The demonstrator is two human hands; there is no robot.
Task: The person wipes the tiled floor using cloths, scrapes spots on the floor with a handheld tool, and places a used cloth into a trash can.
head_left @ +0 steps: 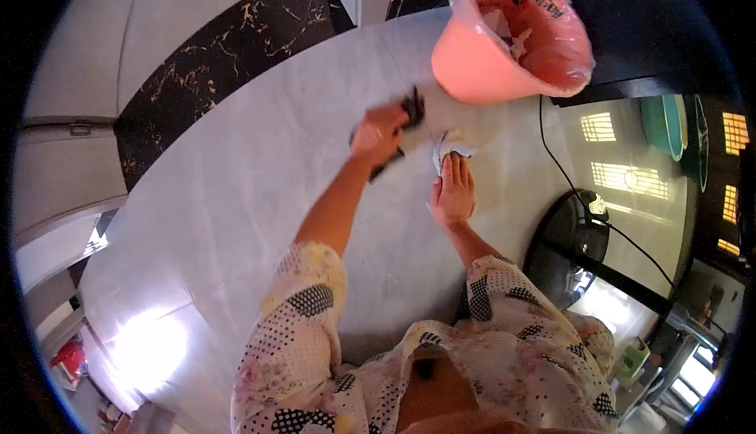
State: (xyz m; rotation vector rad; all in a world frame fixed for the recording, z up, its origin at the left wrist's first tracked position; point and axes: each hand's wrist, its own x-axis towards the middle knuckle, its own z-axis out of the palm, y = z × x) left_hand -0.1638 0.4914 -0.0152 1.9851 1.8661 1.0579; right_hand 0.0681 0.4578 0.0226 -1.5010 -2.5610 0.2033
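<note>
My left hand (379, 133) is closed round a dark object (413, 108), blurred by motion, that sticks out on both sides of the fist above the pale floor (299, 158). To its right, my right hand (453, 190) presses a crumpled white cloth (452, 146) onto the floor, its fingers held together on top. Just beyond the hands stands a pink bin (480, 60) with a clear plastic liner and some scraps inside.
A black cable (561, 168) runs along the floor at the right. A round black object (568, 237) lies near my right arm. Green basins (661, 127) are at the far right. Dark marbled skirting (228, 52) borders the floor at upper left.
</note>
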